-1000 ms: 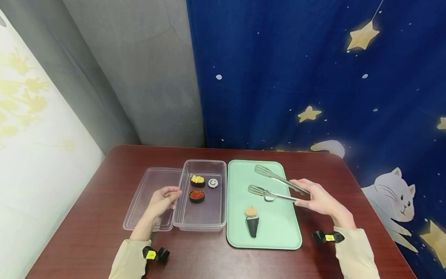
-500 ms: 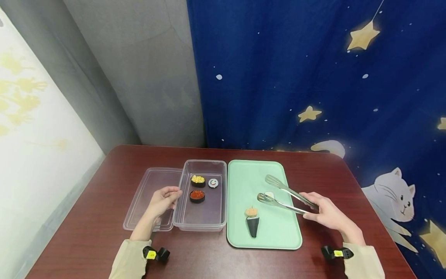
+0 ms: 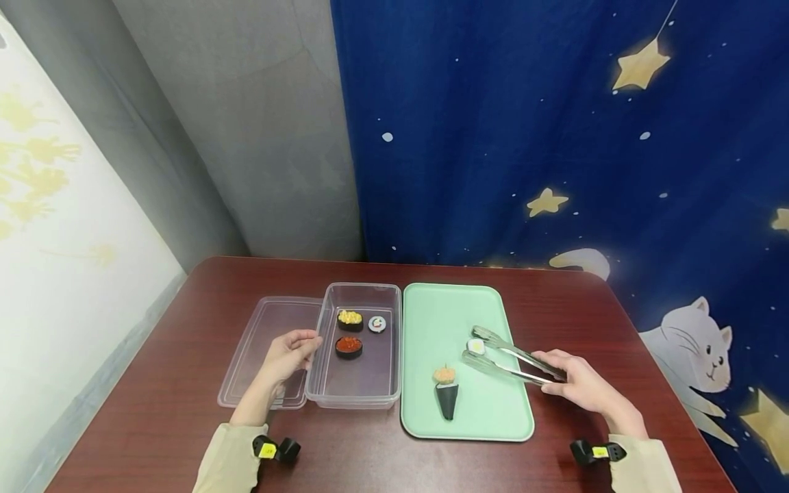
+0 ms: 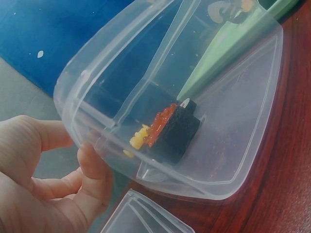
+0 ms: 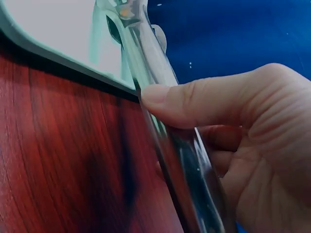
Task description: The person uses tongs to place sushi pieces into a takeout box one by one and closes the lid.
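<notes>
Tongs (image 5: 189,167), gripped by right hand (image 3: 579,383), have moved astride the white roll (image 3: 476,346) on tray (image 3: 487,414); left hand (image 3: 288,357) pinches container (image 3: 376,376), left of tray.

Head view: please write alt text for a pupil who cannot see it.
The right hand holds metal tongs, open, with a small white roll between their tips on a green tray, near a sushi cone. The left hand holds the edge of a clear box containing three sushi pieces.

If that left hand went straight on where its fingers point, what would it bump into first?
The left hand would first meet the clear, rectangular plastic box, on its left side. It looks right up against it, though exact depth is unclear.
</notes>
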Motion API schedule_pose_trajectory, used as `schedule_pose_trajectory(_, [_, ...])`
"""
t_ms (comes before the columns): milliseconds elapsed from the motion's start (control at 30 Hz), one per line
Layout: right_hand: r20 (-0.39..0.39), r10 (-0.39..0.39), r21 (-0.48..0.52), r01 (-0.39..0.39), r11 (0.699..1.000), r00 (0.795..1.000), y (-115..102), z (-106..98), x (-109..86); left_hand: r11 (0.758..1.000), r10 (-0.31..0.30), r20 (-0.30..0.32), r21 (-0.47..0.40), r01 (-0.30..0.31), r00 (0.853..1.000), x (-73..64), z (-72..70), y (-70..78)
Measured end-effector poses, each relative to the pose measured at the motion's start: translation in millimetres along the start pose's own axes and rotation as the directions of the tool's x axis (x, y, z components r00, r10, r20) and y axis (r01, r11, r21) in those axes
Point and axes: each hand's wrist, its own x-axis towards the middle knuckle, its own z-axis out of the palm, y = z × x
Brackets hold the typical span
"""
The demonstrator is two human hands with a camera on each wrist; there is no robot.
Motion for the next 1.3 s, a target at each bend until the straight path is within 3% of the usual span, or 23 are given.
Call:
schedule_pose_trajectory(433, [0.032,-0.004,-0.004,0.004,1.000,0.999,3.1,-1.9,1.1,1.000,0.005,0.002,0.004,-0.005,1.000,-1.6,0.4,0.8])
schedule_pose_trajectory(700, [-0.024,-0.084,0.027,0.084,0.996,0.996,2.2,-2.5,7.8,1.000,0.008,0.010,0.000,-0.008,1.000,-1.0,-0.1,0.9])
schedule_pose_trajectory(1000, [-0.059,-0.168,0.010,0.169,0.986,0.984,-6.9,-18.6,36.6,1.000,0.013,-0.003,0.008,-0.013,1.000,-1.5,-0.2,0.5])
schedule_pose_trajectory(1300, [-0.022,-0.214,0.013,0.215,0.977,0.977,-32.7,-26.6,76.0,1.000,0.015,0.013,-0.002,-0.015,1.000,-0.9,-1.0,-1.3])
